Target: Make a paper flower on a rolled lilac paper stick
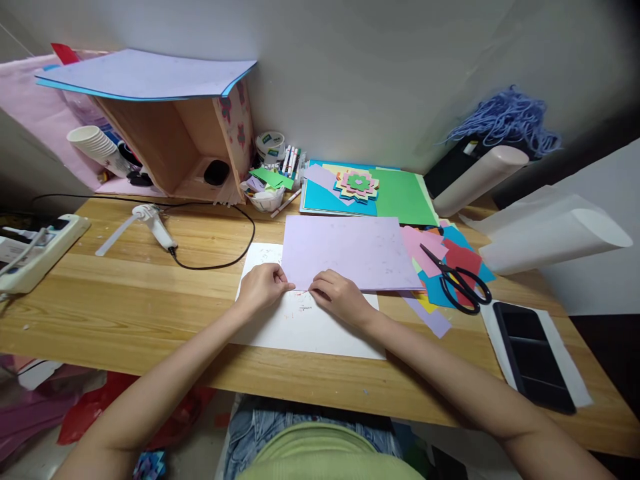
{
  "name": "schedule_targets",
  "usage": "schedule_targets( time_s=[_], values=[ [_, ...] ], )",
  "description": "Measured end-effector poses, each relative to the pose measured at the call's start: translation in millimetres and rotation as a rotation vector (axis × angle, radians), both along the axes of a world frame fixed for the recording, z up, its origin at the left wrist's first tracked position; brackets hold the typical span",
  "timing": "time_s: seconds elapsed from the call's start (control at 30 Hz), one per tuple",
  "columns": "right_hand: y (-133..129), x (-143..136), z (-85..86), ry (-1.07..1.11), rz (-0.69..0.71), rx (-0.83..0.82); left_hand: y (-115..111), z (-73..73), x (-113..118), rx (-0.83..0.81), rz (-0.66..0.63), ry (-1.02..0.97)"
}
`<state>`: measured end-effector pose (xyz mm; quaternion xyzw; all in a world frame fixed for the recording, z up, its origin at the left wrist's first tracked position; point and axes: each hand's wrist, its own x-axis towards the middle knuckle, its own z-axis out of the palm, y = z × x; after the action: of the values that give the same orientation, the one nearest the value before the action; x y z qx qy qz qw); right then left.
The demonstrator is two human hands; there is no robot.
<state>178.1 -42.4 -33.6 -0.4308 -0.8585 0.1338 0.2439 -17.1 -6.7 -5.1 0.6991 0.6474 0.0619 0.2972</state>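
Observation:
A light purple sheet of paper (345,253) lies over a white sheet (320,333) that has small marks on it. At the purple sheet's lower left corner, my left hand (263,287) is closed, thumb and fingertips pinching the edge. Just to the right, my right hand (340,297) pinches the near edge of the same sheet, fingers curled together. The sheet's near edge looks double, so it may be folded or stacked. Black-handled scissors (465,287) rest on coloured paper scraps (425,243) right of the sheet.
A glue gun (157,227) with a looping black cord lies at left, near a power strip (45,253). Behind stand an open box (170,140), a paper flower (357,185) on coloured sheets, and markers (290,160). Paper rolls (555,233) and a phone (535,353) are at right.

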Motion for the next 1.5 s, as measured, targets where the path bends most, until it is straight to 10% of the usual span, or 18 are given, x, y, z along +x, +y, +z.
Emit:
schedule_targets(
  time_s=[0.47,0.93,1.5],
  values=[
    [-3.8,-7.1,-1.5,-0.162,0.034,0.147,-24.1,-18.4,1.6,0.537,-0.557,-0.066],
    [21.2,-3.4,10.3,0.02,-0.071,-0.372,-6.3,-7.9,14.6,0.154,-0.278,-0.22],
    [8.7,-19.6,16.6,-0.273,-0.112,-0.237,-6.3,-3.5,23.0,0.196,-0.297,-0.139]
  ],
)
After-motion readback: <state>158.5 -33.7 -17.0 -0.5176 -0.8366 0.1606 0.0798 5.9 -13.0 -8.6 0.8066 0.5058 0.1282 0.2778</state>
